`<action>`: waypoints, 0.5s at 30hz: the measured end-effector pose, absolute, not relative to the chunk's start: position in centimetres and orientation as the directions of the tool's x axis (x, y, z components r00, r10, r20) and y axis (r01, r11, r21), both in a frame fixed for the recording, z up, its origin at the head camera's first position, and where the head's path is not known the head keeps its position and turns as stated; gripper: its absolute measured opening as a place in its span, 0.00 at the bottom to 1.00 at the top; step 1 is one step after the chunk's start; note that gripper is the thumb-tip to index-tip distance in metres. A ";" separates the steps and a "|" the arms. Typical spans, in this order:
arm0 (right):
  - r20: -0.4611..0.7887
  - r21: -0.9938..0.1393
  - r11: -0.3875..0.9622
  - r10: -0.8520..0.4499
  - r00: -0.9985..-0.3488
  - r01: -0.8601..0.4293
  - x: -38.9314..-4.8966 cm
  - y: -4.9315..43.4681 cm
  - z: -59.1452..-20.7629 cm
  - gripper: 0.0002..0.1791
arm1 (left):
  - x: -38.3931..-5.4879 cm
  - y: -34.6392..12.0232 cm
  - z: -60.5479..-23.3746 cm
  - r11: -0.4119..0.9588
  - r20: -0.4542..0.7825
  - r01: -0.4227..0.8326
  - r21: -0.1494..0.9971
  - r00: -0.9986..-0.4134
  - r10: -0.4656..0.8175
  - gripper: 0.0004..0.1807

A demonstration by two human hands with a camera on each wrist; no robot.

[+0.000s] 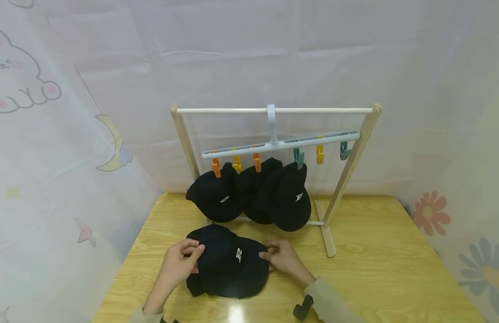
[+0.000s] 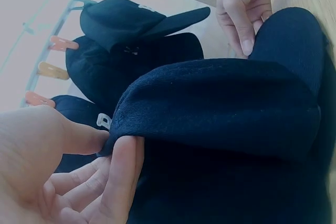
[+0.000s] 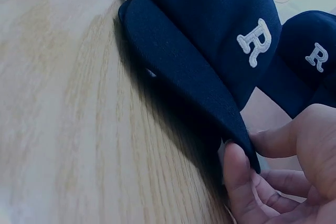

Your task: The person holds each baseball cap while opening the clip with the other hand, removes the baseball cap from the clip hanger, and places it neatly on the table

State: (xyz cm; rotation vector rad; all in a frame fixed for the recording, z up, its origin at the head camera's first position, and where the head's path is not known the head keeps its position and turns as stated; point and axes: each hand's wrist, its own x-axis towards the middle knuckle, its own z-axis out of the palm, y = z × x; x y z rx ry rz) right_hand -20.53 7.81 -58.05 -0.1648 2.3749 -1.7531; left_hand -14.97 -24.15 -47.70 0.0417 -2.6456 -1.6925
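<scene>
A black baseball cap (image 1: 221, 264) with a white letter R is held between both hands, low over the table. My left hand (image 1: 180, 260) pinches the edge of its crown, thumb on top, as the left wrist view shows. The tip of the brim (image 3: 194, 72) is pinched between thumb and fingers of my right hand (image 1: 283, 258). More dark fabric (image 2: 173, 192) shows beneath the cap. Behind, three more black caps hang from clips: a left cap (image 1: 214, 197), a middle cap (image 1: 255, 197) partly hidden, and a right cap (image 1: 289, 202).
A pale blue clip hanger (image 1: 279, 144) hangs tilted from the white rail (image 1: 225, 111) of a wooden-legged rack. At its right end, a yellow clip (image 1: 320, 154) and a teal clip (image 1: 344, 151) hold nothing. The wooden table (image 1: 386, 264) runs up to a printed cloth backdrop (image 1: 241, 54).
</scene>
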 end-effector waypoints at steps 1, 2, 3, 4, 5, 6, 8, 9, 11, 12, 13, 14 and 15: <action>-0.082 -0.953 0.302 -0.201 -0.976 0.018 -20.5 7.8 -58.1 0.25 | -14.9 -24.1 -47.8 0.423 -0.015 -0.025 0.906 -1.000 -0.027 0.12; -0.080 -0.951 0.309 -0.203 -0.976 0.014 -20.5 7.8 -58.1 0.24 | -14.9 -24.1 -47.8 0.429 -0.015 -0.027 0.903 -0.999 -0.031 0.11; -0.085 -0.949 0.314 -0.203 -0.975 0.018 -20.5 7.8 -58.1 0.23 | -14.8 -24.1 -47.9 0.436 -0.016 -0.031 0.899 -0.999 -0.038 0.11; -0.082 -0.947 0.321 -0.205 -0.975 0.012 -20.4 7.8 -58.1 0.22 | -14.8 -24.0 -47.9 0.442 -0.015 -0.033 0.896 -0.999 -0.043 0.11; -0.081 -0.945 0.327 -0.207 -0.975 0.009 -20.4 7.8 -58.1 0.21 | -14.7 -24.0 -47.9 0.449 -0.015 -0.034 0.893 -0.999 -0.047 0.10; -0.081 -0.943 0.332 -0.208 -0.975 0.007 -20.4 7.7 -58.1 0.21 | -14.7 -24.0 -48.0 0.456 -0.014 -0.036 0.889 -0.999 -0.051 0.10; -0.083 -0.941 0.339 -0.209 -0.974 0.008 -20.3 7.7 -58.0 0.20 | -14.7 -23.9 -48.0 0.471 -0.010 -0.034 0.881 -0.999 -0.053 0.10; -0.087 -0.941 0.339 -0.207 -0.974 0.012 -20.3 7.7 -58.0 0.20 | -14.7 -23.9 -48.0 0.478 -0.009 -0.033 0.878 -0.999 -0.052 0.11; -0.091 -0.940 0.340 -0.205 -0.974 0.016 -20.3 7.8 -57.9 0.21 | -14.8 -23.9 -48.0 0.490 -0.006 -0.030 0.871 -0.999 -0.049 0.11; -0.090 -0.940 0.341 -0.204 -0.975 0.015 -20.3 7.8 -57.9 0.21 | -14.8 -23.9 -47.9 0.496 -0.005 -0.028 0.868 -0.999 -0.048 0.11; -0.087 -0.940 0.341 -0.204 -0.975 0.013 -20.3 7.8 -57.9 0.21 | -14.9 -23.9 -47.9 0.499 -0.007 -0.031 0.866 -0.999 -0.050 0.11; -0.082 -0.939 0.345 -0.203 -0.976 0.007 -20.3 7.8 -58.0 0.21 | -14.9 -23.9 -47.9 0.502 -0.007 -0.031 0.864 -0.999 -0.048 0.12; -0.077 -0.938 0.347 -0.204 -0.976 0.001 -20.3 7.9 -58.0 0.21 | -15.0 -24.0 -47.8 0.505 -0.007 -0.030 0.863 -0.999 -0.048 0.12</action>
